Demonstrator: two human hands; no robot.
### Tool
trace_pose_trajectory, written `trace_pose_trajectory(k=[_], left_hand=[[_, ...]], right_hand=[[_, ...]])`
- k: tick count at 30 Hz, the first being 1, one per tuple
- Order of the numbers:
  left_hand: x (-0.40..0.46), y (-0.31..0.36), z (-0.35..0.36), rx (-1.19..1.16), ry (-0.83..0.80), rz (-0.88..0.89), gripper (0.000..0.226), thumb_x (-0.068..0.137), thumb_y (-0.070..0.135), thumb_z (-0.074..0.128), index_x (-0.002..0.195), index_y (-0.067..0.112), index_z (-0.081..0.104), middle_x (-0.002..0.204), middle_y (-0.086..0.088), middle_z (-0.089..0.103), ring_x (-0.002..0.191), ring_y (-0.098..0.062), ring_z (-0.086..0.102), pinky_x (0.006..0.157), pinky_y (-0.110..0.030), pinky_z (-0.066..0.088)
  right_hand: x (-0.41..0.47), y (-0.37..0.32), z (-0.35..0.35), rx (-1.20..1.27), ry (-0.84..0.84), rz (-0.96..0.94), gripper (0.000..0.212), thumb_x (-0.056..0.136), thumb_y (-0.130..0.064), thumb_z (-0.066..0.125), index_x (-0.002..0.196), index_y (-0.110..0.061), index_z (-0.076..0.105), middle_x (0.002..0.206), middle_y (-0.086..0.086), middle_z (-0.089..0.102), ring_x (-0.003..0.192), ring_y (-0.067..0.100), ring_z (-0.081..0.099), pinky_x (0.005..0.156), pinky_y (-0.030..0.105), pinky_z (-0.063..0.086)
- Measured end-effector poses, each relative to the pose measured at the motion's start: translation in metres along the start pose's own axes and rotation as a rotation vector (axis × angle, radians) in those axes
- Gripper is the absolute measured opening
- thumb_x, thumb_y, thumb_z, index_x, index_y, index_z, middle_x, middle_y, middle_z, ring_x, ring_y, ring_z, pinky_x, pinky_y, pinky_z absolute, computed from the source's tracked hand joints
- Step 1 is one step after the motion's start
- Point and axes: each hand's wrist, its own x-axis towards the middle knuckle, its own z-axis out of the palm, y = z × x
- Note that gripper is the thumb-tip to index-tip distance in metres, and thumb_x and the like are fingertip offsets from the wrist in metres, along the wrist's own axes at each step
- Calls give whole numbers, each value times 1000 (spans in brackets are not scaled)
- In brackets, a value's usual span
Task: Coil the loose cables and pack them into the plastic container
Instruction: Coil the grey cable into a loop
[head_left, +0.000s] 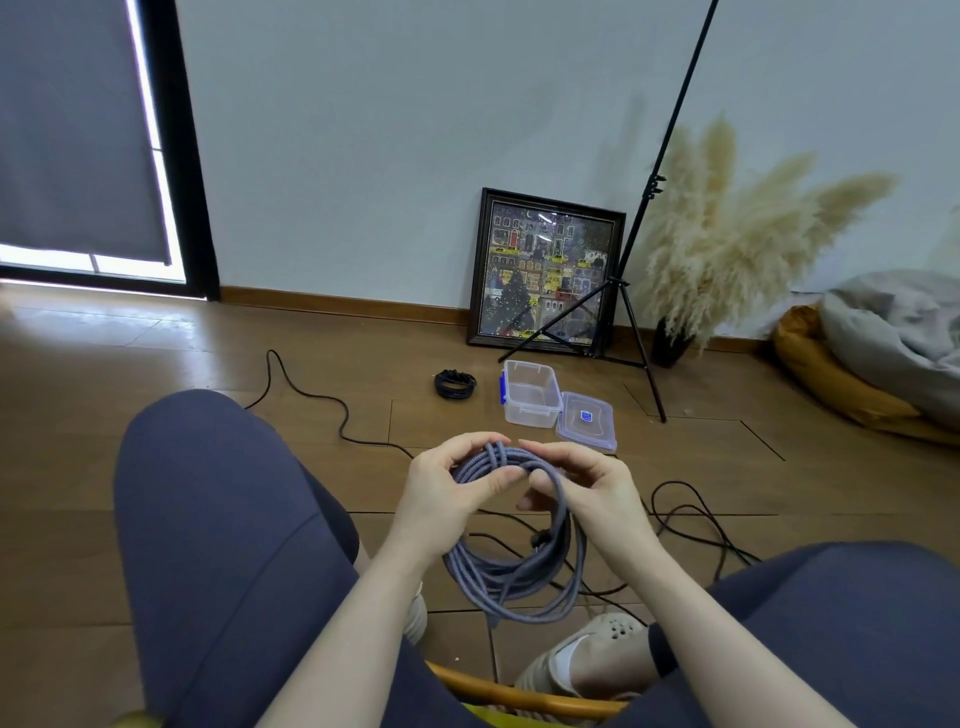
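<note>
Holding grey cable (511, 540) coil between the knees, both hands at its top.
Left hand (449, 486) fingers curled round the bundled loops, thumb pressed on top; right hand (579, 486) pinches a strand beside it, rest of coil hangs below. Container (531, 393) sits open on floor ahead, lid (587, 421) touching its right side, black coil (455, 384) just left. Loose black cable (311, 397) trails across floor.

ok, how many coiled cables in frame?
2. A grey coil held in both hands, and a small black coil on the floor left of the open container. Loose black cable isn't counted.
</note>
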Motion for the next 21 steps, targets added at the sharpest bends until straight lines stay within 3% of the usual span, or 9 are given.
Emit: trace_pose_trajectory(k=[4, 7, 13, 21], left_hand=[[-2, -6, 1, 86, -54, -6, 30, 79, 29, 82, 107, 33, 73, 103, 14, 72, 98, -7, 67, 85, -26, 54], [-4, -7, 3, 122, -69, 10, 33, 78, 33, 82, 109, 33, 72, 105, 17, 70, 99, -5, 67, 87, -26, 54], [-3, -4, 5, 51, -65, 3, 34, 76, 39, 80, 109, 31, 73, 105, 15, 72, 99, -6, 68, 85, -21, 54], [-5, -3, 4, 52, -42, -1, 35, 74, 40, 81, 107, 30, 74, 103, 12, 73, 98, -9, 69, 87, -27, 55]], right_hand=[[5, -2, 5, -24, 99, 39, 12, 76, -8, 76, 81, 2, 70, 78, 17, 72, 61, 33, 67, 56, 32, 59], [6, -1, 5, -95, 108, 101, 27, 83, -11, 73, 84, 12, 60, 65, 11, 67, 55, 30, 62, 51, 32, 56], [4, 3, 18, -65, 220, 100, 29, 89, -28, 66, 78, -2, 61, 59, 8, 57, 50, 21, 50, 46, 29, 41], [3, 6, 29, -87, 323, 36, 38, 99, -28, 52, 69, -6, 56, 56, 6, 51, 47, 17, 48, 42, 25, 42]])
